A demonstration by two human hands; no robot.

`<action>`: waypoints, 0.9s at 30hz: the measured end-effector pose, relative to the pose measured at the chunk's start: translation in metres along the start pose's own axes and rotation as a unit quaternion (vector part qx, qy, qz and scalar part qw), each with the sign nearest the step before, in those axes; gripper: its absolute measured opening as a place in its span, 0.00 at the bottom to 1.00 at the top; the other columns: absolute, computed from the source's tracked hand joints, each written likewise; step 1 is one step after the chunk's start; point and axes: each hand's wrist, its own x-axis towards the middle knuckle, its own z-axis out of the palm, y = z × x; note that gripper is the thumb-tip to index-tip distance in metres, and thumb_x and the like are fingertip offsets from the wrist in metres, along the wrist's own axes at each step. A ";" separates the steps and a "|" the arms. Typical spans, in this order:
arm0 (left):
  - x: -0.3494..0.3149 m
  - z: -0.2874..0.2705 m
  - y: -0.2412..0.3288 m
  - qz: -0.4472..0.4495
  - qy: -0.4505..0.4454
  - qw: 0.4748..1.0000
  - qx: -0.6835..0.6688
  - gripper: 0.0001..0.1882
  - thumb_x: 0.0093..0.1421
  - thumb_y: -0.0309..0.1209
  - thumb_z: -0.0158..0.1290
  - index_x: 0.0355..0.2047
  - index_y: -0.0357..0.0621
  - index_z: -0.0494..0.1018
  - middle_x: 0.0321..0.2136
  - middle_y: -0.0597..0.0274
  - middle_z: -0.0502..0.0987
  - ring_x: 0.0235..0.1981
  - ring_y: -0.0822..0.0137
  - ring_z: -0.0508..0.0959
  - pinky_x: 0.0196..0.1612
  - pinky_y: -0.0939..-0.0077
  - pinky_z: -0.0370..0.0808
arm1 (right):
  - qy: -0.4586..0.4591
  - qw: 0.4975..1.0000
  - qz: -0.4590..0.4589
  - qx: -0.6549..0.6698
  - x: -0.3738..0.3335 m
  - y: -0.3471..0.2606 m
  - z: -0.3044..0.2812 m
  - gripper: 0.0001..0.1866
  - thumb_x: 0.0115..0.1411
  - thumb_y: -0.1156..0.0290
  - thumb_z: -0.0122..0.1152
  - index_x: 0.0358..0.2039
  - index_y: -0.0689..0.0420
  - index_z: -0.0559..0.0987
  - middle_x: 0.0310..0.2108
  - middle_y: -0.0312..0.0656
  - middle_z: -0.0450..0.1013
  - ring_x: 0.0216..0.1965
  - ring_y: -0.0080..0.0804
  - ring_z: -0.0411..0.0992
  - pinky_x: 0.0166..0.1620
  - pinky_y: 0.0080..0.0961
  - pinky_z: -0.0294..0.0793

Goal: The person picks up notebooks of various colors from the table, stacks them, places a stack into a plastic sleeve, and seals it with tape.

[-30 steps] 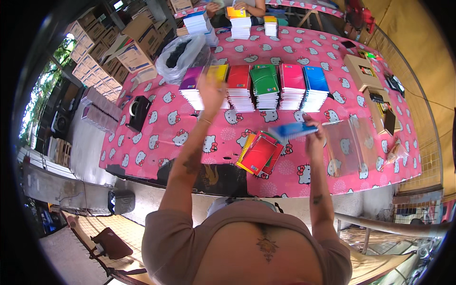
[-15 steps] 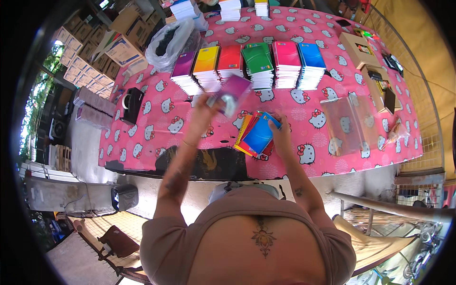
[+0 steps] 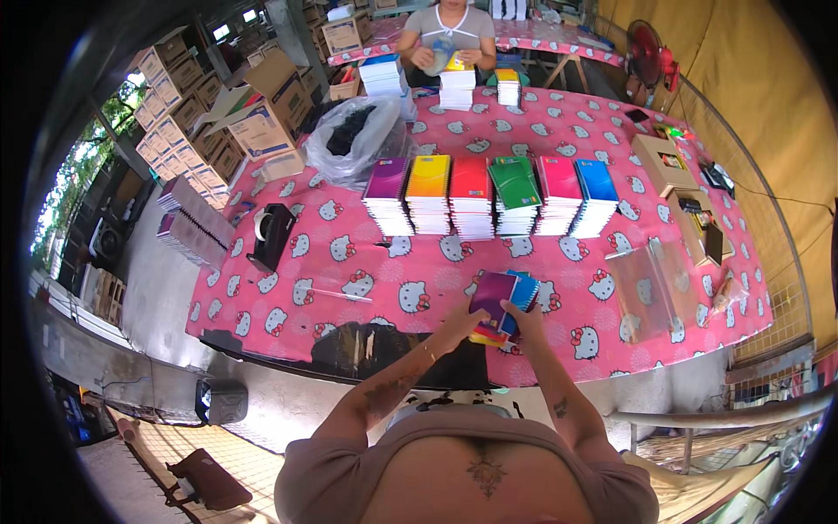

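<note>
The left hand (image 3: 463, 323) and the right hand (image 3: 524, 327) held a small bundle of notebooks with bright, shiny covers (image 3: 493, 301) between them. The bundle was by the near edge of the long table with a pink cartoon-cat cloth (image 3: 559, 367), a bit right of the middle of that edge. I could not tell if it touched the cloth or was just above it. Both grips were narrow: the left fingers closed on the lower left side, and the right hand closed on the lower right side. A purple notebook with a smooth cover (image 3: 497, 286) lay on top, a blue notebook with a pale wire coil (image 3: 524, 293) stuck out to its right, and a yellow edge peeked out below. The bundle looked light, easy for two hands. The covers seemed stiff enough to stay flat, but the pages inside would bend. Shiny covers could slide on each other, so a loose grip might let the bundle fan out. The best hold would be on the two sides, thumbs on top and fingers under, pressing gently. The coils looked springy and could catch or get squashed. Farther in, toward the far edge, six tall stacks of colored notebooks (image 3: 470, 179) stood in a row.
</note>
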 end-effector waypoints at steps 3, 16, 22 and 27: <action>-0.051 -0.040 -0.008 0.049 -0.074 0.996 -0.006 0.36 0.56 0.23 0.53 0.65 0.38 0.56 0.60 0.51 0.65 0.58 0.63 0.69 0.58 0.64 0.70 | -0.046 0.996 0.045 0.055 -0.023 -0.011 0.029 0.27 0.50 0.73 0.69 0.50 0.61 0.70 0.42 0.46 0.76 0.37 0.34 0.78 0.44 0.35 0.82; -0.151 -0.148 0.037 0.251 -0.091 0.951 0.153 0.40 0.48 0.25 0.67 0.60 0.43 0.61 0.55 0.51 0.70 0.59 0.61 0.72 0.61 0.61 0.68 | -0.215 0.968 -0.132 0.012 -0.134 0.038 0.142 0.53 0.55 0.50 0.68 0.72 0.57 0.48 0.67 0.49 0.56 0.67 0.41 0.58 0.65 0.40 0.59; -0.109 -0.161 -0.042 0.259 -0.100 0.956 0.094 0.47 0.48 0.26 0.71 0.62 0.44 0.53 0.55 0.56 0.69 0.57 0.64 0.72 0.58 0.67 0.72 | -0.116 0.946 -0.281 -0.116 -0.092 0.138 0.133 0.61 0.41 0.69 0.83 0.71 0.56 0.51 0.63 0.49 0.59 0.66 0.40 0.58 0.66 0.38 0.60; -0.096 -0.167 -0.035 0.233 -0.131 0.962 0.045 0.52 0.46 0.31 0.73 0.65 0.41 0.50 0.56 0.55 0.68 0.58 0.63 0.71 0.59 0.65 0.71 | -0.114 0.936 -0.322 -0.082 -0.083 0.135 0.158 0.62 0.43 0.72 0.81 0.72 0.53 0.48 0.59 0.45 0.63 0.62 0.39 0.62 0.64 0.38 0.64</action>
